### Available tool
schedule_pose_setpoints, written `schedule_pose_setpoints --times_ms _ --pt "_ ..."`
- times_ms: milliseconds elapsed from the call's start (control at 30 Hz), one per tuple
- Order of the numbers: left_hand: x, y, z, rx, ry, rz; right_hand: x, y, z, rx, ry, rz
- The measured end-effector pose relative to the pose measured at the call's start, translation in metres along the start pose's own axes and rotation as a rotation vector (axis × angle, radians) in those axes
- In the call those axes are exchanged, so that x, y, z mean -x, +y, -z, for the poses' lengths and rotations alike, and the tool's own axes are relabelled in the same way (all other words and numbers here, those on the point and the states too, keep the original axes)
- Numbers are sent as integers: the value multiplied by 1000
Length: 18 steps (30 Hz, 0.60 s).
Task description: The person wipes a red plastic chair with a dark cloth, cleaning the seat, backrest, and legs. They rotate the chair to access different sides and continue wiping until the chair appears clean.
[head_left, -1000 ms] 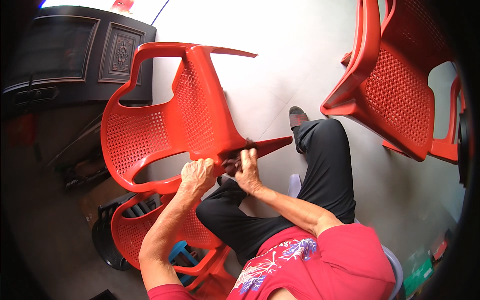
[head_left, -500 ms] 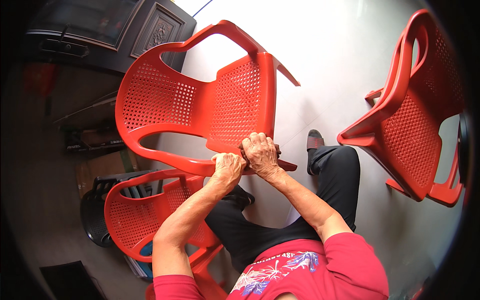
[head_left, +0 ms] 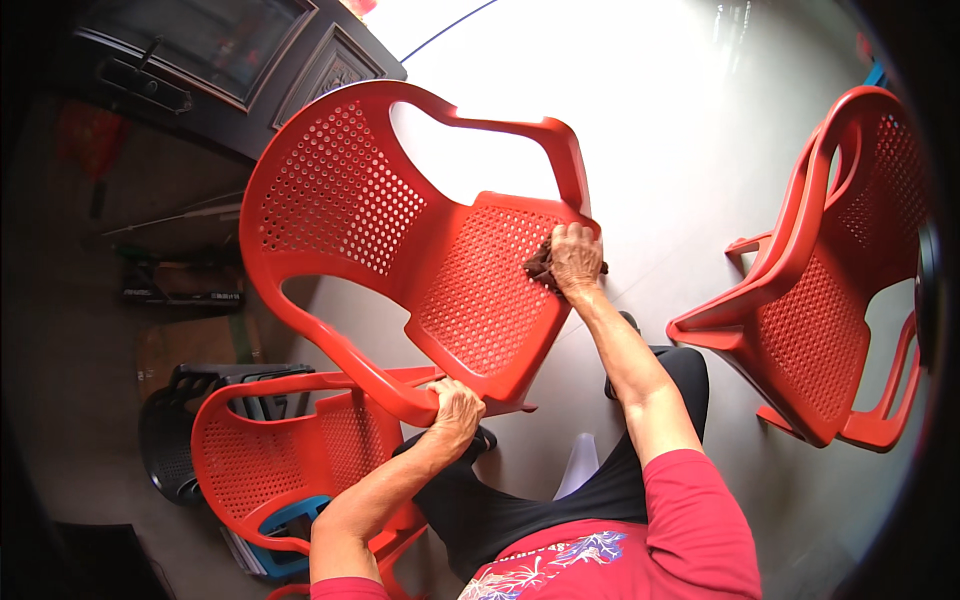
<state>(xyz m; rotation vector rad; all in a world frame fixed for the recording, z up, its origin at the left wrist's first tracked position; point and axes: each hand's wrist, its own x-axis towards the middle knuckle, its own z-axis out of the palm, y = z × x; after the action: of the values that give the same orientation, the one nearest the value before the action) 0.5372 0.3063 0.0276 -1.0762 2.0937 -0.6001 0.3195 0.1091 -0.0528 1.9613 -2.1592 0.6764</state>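
Note:
In front of me a red plastic armchair (head_left: 480, 290) with a perforated seat and back is tilted, its back toward the left. My left hand (head_left: 458, 411) is closed round the front end of its near armrest. A crumpled dark brown cloth (head_left: 541, 265) lies under my right hand (head_left: 577, 258), which presses it against the front edge of the seat near the far armrest. The fingers of my right hand are bent over the cloth and the seat edge. The chair's legs are mostly hidden.
Stacked red chairs (head_left: 815, 330) stand at the right. Another red chair (head_left: 255, 455) is at the lower left, beside a black chair (head_left: 168, 450) and a blue object (head_left: 295, 512). A cardboard box (head_left: 195, 350) and a dark door (head_left: 215, 50) are further left.
My right hand has moved with the cloth from the near front corner up along the seat's front edge. The chair has turned and its near armrest has come lower with my left hand.

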Motion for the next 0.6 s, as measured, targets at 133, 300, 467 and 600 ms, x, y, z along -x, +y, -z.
schedule_pose_setpoints --times_ms 133,300,467,600 --pt "13 7 -24 5 26 80 -53 37 26 -132 395 -315" --pt "23 9 -47 92 61 146 -138 62 73 -270 414 -101" --pt "7 15 -41 69 37 197 -184 77 51 -693 -245 373" --pt "29 29 -58 180 -5 326 -150 11 107 -841 -665 69"
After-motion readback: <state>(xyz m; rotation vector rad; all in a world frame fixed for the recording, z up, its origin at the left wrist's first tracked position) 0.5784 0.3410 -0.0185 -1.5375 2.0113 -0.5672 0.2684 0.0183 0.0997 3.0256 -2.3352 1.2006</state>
